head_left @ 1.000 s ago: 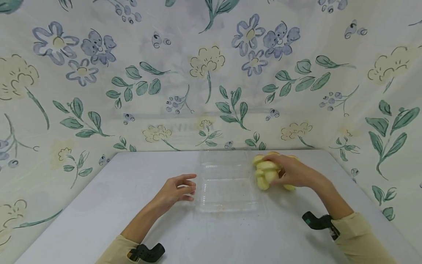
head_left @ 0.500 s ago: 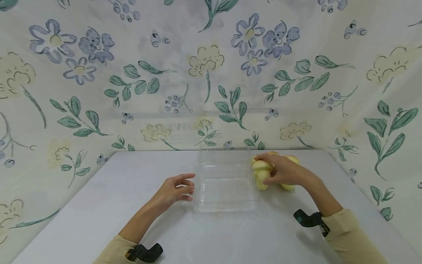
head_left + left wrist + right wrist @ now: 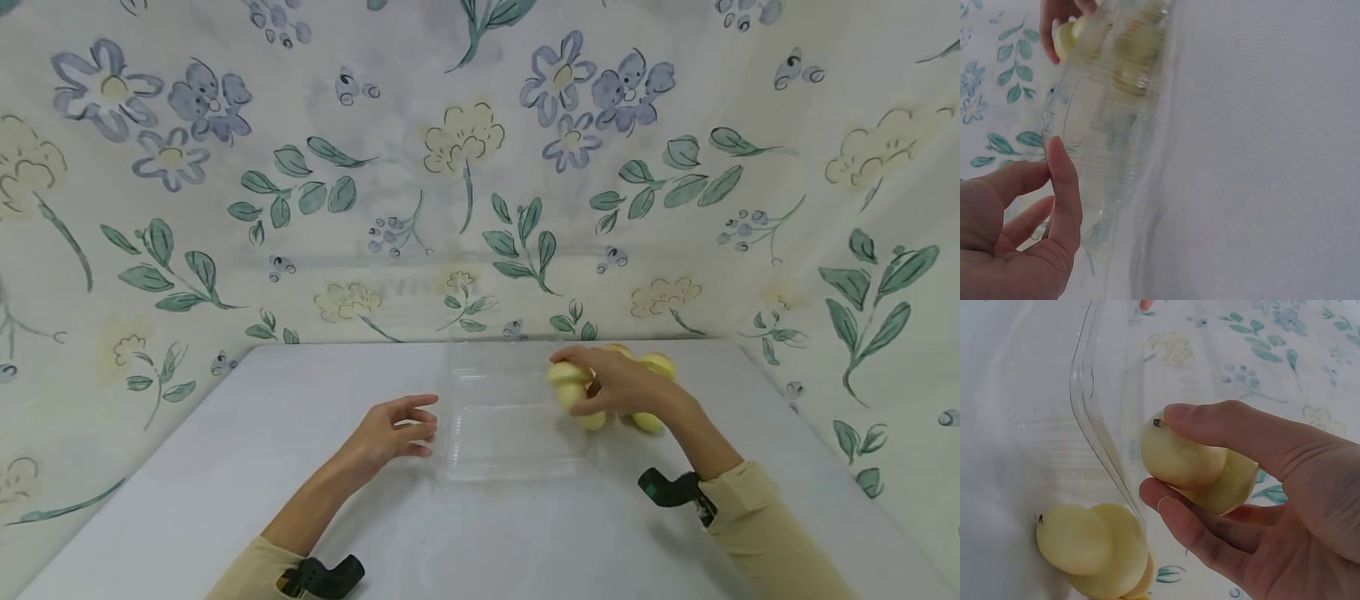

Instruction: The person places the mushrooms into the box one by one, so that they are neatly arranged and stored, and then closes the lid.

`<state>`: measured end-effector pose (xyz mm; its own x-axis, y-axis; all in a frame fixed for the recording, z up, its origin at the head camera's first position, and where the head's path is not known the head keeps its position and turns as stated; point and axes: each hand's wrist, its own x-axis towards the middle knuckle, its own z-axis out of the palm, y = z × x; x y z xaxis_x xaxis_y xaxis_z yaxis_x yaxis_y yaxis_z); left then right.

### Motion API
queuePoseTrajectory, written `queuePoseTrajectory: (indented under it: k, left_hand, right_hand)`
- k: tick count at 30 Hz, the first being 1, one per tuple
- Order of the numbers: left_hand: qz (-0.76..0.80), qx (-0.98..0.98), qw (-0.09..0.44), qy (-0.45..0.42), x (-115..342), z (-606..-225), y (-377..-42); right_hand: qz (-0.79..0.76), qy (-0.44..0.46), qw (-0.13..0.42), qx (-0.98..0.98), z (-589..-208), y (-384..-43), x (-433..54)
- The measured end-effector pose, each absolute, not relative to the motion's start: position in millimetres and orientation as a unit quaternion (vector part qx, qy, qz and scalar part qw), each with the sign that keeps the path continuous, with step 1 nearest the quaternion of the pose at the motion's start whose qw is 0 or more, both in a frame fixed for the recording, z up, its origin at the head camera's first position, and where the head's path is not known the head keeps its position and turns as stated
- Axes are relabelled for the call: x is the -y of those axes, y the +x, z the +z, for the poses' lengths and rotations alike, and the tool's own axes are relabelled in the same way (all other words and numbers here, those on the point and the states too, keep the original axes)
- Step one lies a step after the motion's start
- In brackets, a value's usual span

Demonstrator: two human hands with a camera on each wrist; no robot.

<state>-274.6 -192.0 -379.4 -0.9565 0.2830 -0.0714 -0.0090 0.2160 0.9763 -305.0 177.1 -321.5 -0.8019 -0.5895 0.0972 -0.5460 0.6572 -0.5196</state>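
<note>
My right hand [image 3: 618, 379] pinches a pale yellow, mushroom-shaped piece [image 3: 1182, 453] between thumb and fingers. A dark tip shows on its near rounded end. In the head view the piece overlaps the right edge of a clear plastic box [image 3: 506, 475], which sits mid-table. My left hand [image 3: 397, 427] is at the box's left side, fingers loosely bent. The left wrist view has its fingertips [image 3: 1059, 150] right at the rim. More pale yellow pieces [image 3: 658, 364] lie just right of the box, partly hidden by my right hand.
The box stands on a white table [image 3: 450, 542] near the back edge. Behind and to both sides hangs a floral cloth [image 3: 480, 200]. Black wrist cameras are strapped at both sleeves [image 3: 757, 517].
My right hand has moved left with one yellow piece, from the pile to the box's right edge, uncovering more pieces behind it. My left hand has stayed beside the box.
</note>
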Motion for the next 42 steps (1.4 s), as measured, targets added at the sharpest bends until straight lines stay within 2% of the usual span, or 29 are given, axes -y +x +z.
queuePoseTrajectory:
  k: [21, 42]
  left_hand:
    - [0.623, -0.767, 0.117, 0.096, 197.8, -380.1, -272.5]
    - [0.618, -0.774, 0.113, 0.082, 192.6, -381.3, -275.6]
  right_hand:
    - [-0.298, -0.331, 0.07, -0.893, -324.6, -312.2, -125.9]
    - [-0.303, -0.342, 0.085, -0.886, -328.3, -315.7, -98.3]
